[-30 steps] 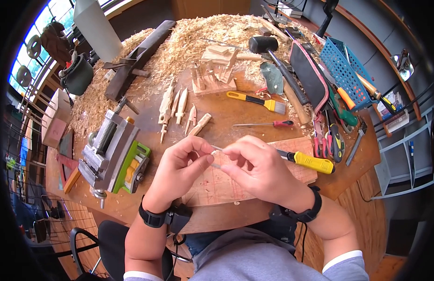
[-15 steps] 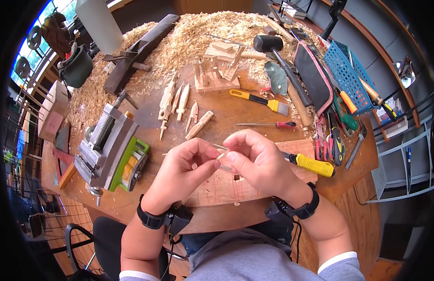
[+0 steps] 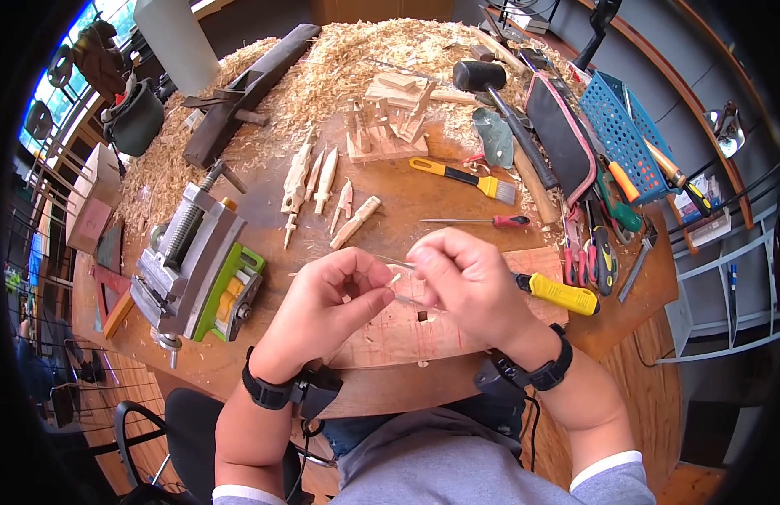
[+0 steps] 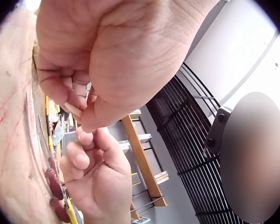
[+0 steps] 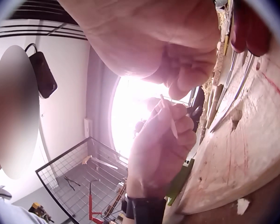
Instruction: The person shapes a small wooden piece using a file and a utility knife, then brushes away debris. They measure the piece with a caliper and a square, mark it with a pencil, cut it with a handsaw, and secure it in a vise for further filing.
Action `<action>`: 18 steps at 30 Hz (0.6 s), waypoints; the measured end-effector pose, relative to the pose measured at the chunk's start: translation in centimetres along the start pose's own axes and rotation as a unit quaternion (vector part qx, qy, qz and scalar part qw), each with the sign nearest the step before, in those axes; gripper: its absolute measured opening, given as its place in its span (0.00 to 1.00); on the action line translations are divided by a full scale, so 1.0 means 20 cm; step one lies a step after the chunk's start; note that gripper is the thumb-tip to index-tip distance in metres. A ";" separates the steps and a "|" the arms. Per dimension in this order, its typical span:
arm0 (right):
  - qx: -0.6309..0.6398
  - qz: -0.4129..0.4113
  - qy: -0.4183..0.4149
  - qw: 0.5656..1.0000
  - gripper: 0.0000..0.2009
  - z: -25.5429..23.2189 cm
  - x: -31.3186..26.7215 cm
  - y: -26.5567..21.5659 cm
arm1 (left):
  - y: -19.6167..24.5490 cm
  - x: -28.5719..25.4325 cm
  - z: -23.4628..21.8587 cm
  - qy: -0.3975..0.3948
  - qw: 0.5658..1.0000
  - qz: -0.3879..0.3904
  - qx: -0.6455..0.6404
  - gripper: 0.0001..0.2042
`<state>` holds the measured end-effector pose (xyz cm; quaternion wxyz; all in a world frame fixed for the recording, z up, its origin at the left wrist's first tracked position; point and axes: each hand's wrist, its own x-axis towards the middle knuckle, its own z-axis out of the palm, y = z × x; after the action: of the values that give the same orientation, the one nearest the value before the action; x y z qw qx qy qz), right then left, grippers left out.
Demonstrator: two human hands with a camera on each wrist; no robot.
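My left hand (image 3: 335,299) pinches a small, pale pointed sliver of wood (image 5: 171,122) between thumb and fingertips. My right hand (image 3: 461,282) is close by with its fingers curled and its thumb over the forefinger. In the left wrist view the right fingertips (image 4: 84,136) come right up to the left thumb; I cannot tell whether they hold anything. Below both hands is a pale wooden board (image 3: 407,341) with red pencil lines and a small square hole. Thin metal shafts (image 5: 222,100) of red-handled tools lie across it.
A yellow-handled tool (image 3: 562,295) lies at the board's right. A vise (image 3: 188,265) stands left. Carved wooden pieces (image 3: 322,181), a brush (image 3: 491,188) and a red-handled screwdriver (image 3: 508,221) lie beyond, with a mallet (image 3: 478,76), shavings (image 3: 364,55) and a blue basket (image 3: 621,126) farther back.
The right hand has drawn slightly up and away from the left, with its thumb moving over the curled forefinger. The left hand keeps its pinch on the sliver. The board's hole has come into view.
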<state>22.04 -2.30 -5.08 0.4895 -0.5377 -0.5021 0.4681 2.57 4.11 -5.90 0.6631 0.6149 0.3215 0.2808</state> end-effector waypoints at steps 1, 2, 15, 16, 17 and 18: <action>0.009 0.028 0.035 0.999 0.08 -0.01 -0.01 -0.02 | 0.00 0.00 -0.01 0.001 1.000 0.000 0.000 0.06; -0.104 -0.023 0.012 0.994 0.07 -0.04 -0.03 -0.05 | 0.00 0.00 -0.03 0.007 0.997 0.014 0.077 0.06; -0.400 -0.182 -0.047 0.897 0.17 -0.13 -0.26 0.07 | 0.01 0.01 -0.04 0.058 0.937 0.048 0.341 0.07; -0.340 -0.163 -0.023 0.926 0.18 -0.12 -0.26 0.07 | 0.01 0.01 -0.04 0.058 0.932 0.055 0.354 0.06; -0.336 -0.161 -0.022 0.928 0.18 -0.11 -0.25 0.07 | 0.00 0.01 -0.04 0.055 0.931 0.052 0.357 0.06; -0.331 -0.161 -0.044 0.929 0.18 -0.11 -0.24 0.07 | -0.01 0.01 -0.03 0.061 0.932 0.056 0.353 0.06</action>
<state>24.00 -7.20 -6.25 0.3298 -0.5603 -0.7293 0.2129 2.22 4.72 -6.11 0.3654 0.8082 0.4044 0.2230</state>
